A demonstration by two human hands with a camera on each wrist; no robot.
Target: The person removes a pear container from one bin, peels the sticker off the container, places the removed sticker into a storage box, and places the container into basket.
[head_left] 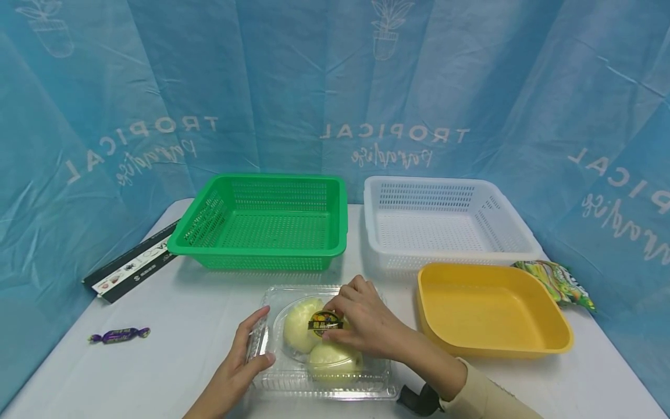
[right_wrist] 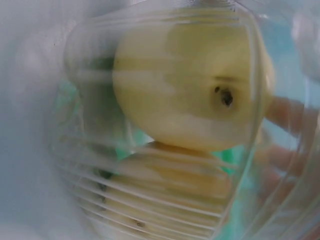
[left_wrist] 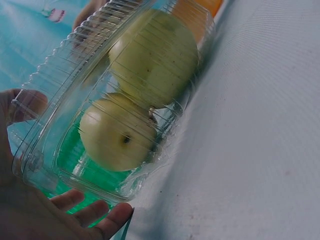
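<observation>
A clear plastic clamshell box (head_left: pixel 288 378) lies on the table with pale yellow-green round fruits (head_left: pixel 300 326) inside, dark-pitted at their ends. On its lid is an oval black label with a colourful print (head_left: pixel 324 322). My left hand (head_left: pixel 237 364) holds the box's left side, thumb over the rim; in the left wrist view its fingers (left_wrist: pixel 90 214) reach along the lower wall. Bent over the lid, my right hand (head_left: pixel 366 320) pinches the label's right end between thumb and fingers. The right wrist view looks through the ribbed wall at two fruits (right_wrist: pixel 195 80).
Behind the box stand a green basket (head_left: pixel 256 252) and a white basket (head_left: pixel 460 256). A yellow tub (head_left: pixel 492 314) is at the right, beside a green snack bag (head_left: pixel 557 282). A purple-wrapped candy (head_left: pixel 119 335) and a long black box (head_left: pixel 133 265) lie at the left.
</observation>
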